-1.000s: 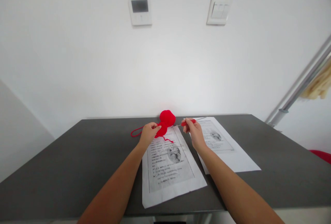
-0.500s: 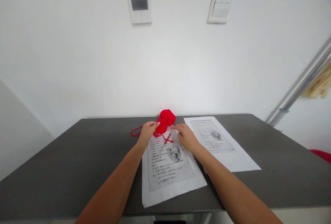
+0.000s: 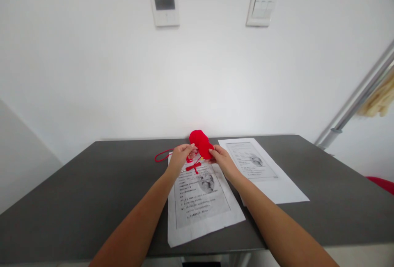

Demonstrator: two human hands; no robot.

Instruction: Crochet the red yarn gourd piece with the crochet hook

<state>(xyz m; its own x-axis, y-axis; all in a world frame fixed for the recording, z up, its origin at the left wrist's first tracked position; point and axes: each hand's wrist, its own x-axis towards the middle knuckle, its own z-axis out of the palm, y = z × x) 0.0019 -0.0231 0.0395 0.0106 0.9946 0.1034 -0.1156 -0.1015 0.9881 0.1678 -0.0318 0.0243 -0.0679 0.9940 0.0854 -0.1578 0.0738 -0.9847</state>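
Note:
My right hand (image 3: 222, 157) pinches the edge of a flat, round red knitted or crocheted piece (image 3: 205, 150) between thumb and fingers. At its left side my left hand (image 3: 182, 155) has thumb and forefinger pressed together; what lies between them is too small to make out. Behind the piece rests a ball of red yarn (image 3: 197, 135). Below the hands, a slim red-handled tool (image 3: 193, 167), perhaps a crochet hook, lies over a printed sheet (image 3: 203, 217), with a red yarn end by it. A tiny yellow bit (image 3: 202, 158) shows under the piece.
A second printed sheet (image 3: 277, 191) lies to the right on the dark grey table (image 3: 76, 201). A loop of red yarn (image 3: 163, 155) trails left of my left hand. The white wall behind carries a panel (image 3: 165, 8) and a switch (image 3: 260, 9).
The round red piece has moved right, from my left hand into my right hand's pinch. My right forefinger, stretched out before, is now closed on it. The red-handled tool has turned and shifted left.

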